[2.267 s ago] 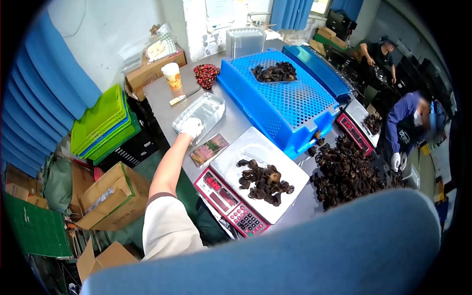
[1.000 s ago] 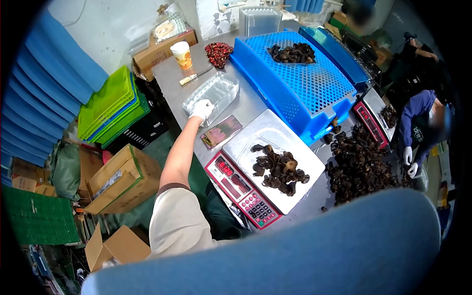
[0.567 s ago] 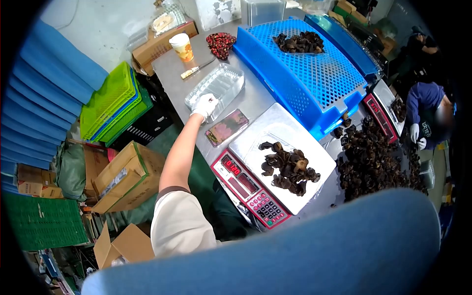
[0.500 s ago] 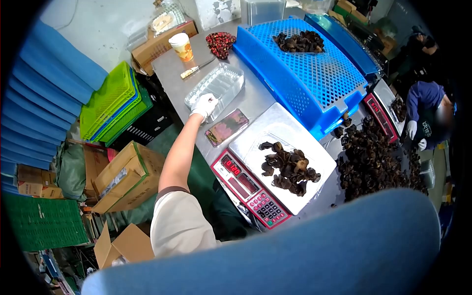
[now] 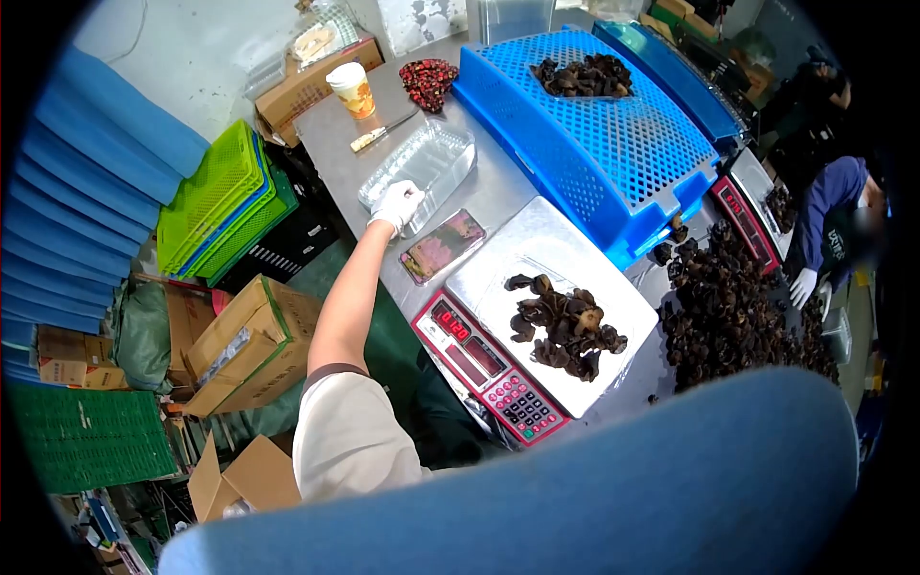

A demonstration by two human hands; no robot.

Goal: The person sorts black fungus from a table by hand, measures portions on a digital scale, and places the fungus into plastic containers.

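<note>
My left hand [image 5: 397, 205], in a white glove, is closed with its fingers curled at the near side of a clear plastic tray [image 5: 436, 158], apparently gripping its rim. The tray lies on the metal table. Right beside that hand rests a phone [image 5: 443, 247] with a pink floral screen or cover. A digital scale [image 5: 494, 376] with a red frame stands closer to me. On its plate [image 5: 479, 278] sits a pile of dark wood ear mushrooms [image 5: 565, 326]. My right hand is out of view.
A blue perforated crate [image 5: 537, 115] bears more mushrooms [image 5: 585, 77]. A paper cup [image 5: 352, 91], a knife [image 5: 369, 139] and a red patterned cloth bundle [image 5: 428, 83] stand behind the tray. A large mushroom heap [image 5: 728, 316] and a co-worker [image 5: 832, 216] are at right. Something blue [image 5: 537, 489] blocks the foreground.
My left hand stays at the tray with hardly any movement. At right, the co-worker's gloved hands have shifted down towards the mushroom heap. The scale's pile looks the same.
</note>
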